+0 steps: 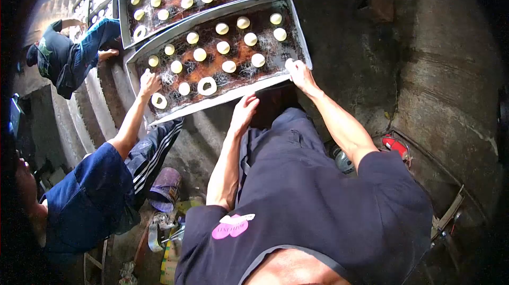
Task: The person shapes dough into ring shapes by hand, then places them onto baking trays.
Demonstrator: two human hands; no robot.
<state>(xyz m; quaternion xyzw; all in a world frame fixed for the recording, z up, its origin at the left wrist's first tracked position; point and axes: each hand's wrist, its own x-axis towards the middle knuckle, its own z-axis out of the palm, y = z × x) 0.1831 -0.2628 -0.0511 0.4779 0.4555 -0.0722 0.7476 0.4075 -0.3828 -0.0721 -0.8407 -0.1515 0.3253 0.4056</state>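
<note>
A long metal baking tray (pixel 212 105) lies before me, its dark, floury base bearing rows of pale dough balls (pixel 229 66) and two dough rings (pixel 207 86). My right hand (pixel 300 75) reaches over the tray's near right corner, fingers pinched together just inside the rim. Whatever is between those fingertips is too small to make out. Just below the near rim, my left hand (pixel 244 110) has loosely bent fingers with a gap between them and nothing visible in them. A co-worker's hand (pixel 150 83) is over the tray's left end, near another dough ring (pixel 159 100).
A second tray (pixel 185 18) of dough balls adjoins the far side. To my left is the co-worker (pixel 87 195) in dark blue; another person (pixel 66 57) bends farther back beside more trays. A purple bucket (pixel 165 184) and a red item (pixel 395 146) are on the floor.
</note>
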